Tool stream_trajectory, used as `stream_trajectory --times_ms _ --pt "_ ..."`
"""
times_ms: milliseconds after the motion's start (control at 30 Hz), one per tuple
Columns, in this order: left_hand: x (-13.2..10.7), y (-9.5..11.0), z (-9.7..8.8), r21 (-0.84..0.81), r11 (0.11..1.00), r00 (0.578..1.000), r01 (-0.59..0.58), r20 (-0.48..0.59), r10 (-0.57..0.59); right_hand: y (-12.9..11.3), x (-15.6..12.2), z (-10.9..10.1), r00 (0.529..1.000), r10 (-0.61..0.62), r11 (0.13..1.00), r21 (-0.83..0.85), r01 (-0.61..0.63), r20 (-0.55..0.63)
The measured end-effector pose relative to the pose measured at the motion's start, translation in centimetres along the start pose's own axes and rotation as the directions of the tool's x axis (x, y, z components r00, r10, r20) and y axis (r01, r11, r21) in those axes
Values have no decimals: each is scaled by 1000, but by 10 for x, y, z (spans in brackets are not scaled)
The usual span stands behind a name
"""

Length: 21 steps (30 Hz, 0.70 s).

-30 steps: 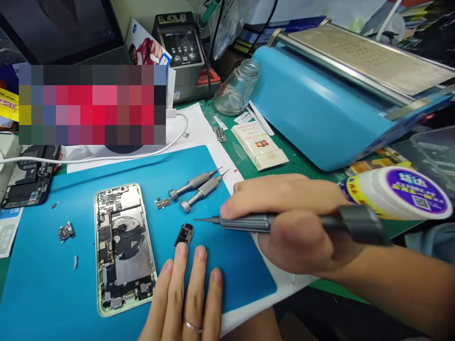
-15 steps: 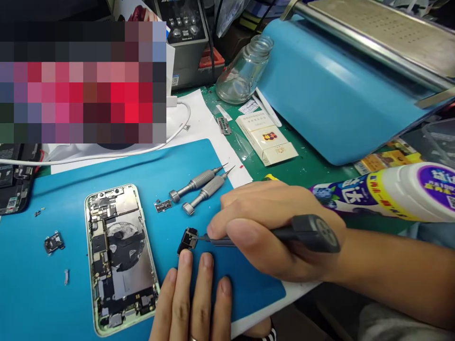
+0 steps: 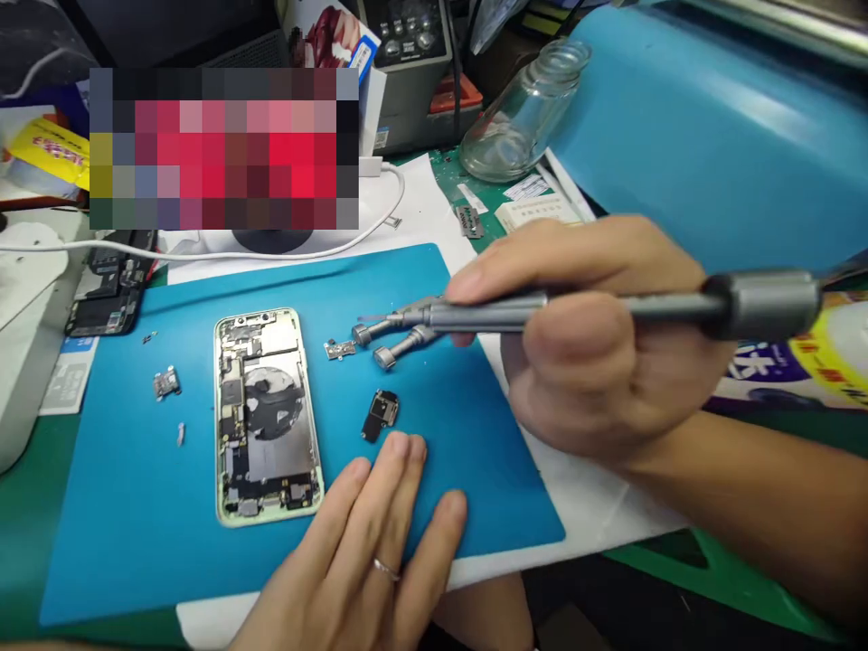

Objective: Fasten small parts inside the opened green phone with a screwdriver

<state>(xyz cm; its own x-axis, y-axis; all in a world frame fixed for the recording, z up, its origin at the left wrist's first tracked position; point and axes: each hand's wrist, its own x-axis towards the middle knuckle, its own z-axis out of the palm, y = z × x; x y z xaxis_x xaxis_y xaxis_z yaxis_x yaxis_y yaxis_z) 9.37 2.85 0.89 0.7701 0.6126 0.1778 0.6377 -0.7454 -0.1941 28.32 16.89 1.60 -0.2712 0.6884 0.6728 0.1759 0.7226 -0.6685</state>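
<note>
My right hand is closed around a slim grey precision screwdriver. It is raised above the right side of the blue mat, the tip pointing left. My left hand lies with fingers stretched out on the mat, a ring on one finger. Just beyond its fingertips sits a small black phone part with a metal plate. Left of that lies an opened smartphone with a pale green frame, its circuit boards bare. Two more grey screwdrivers rest on the mat, partly hidden behind the held one.
A small bracket and other loose parts lie around the phone. Behind the mat are a white cable, a glass jar and a cigarette box. A purple-and-white bottle lies at the right.
My right hand has lifted the screwdriver up and away from the black part. My left fingers have drawn slightly back from it. The view has shifted, showing more of the left side.
</note>
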Motion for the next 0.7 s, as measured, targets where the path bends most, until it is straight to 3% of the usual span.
stream_trajectory --times_ms 100,200,233,300,400,500,600,700 --pt "5 -3 -10 35 999 998 -33 54 32 0 2 7 980 -11 974 218 55 -197" --pt "10 -4 -20 29 979 978 -201 -41 202 -2 2 10 983 23 935 352 44 -184" --pt "11 -2 -23 20 964 957 -264 -124 264 -3 2 11 985 38 930 367 27 -169" --pt "13 5 -29 -30 951 928 -308 -228 293 -2 3 11 989 21 923 382 37 -147" --pt "19 21 -36 -222 960 928 -169 -365 78 2 5 11 977 -63 945 304 123 -201" --pt "27 28 -44 -393 919 903 38 -381 -200 7 6 10 974 -108 981 137 136 -197" --pt "27 18 -52 -454 864 871 218 -310 -382 13 5 8 976 -122 992 14 127 -178" --pt "11 -5 -61 -482 825 834 296 -290 -469 14 6 6 965 -205 976 -114 187 -166"
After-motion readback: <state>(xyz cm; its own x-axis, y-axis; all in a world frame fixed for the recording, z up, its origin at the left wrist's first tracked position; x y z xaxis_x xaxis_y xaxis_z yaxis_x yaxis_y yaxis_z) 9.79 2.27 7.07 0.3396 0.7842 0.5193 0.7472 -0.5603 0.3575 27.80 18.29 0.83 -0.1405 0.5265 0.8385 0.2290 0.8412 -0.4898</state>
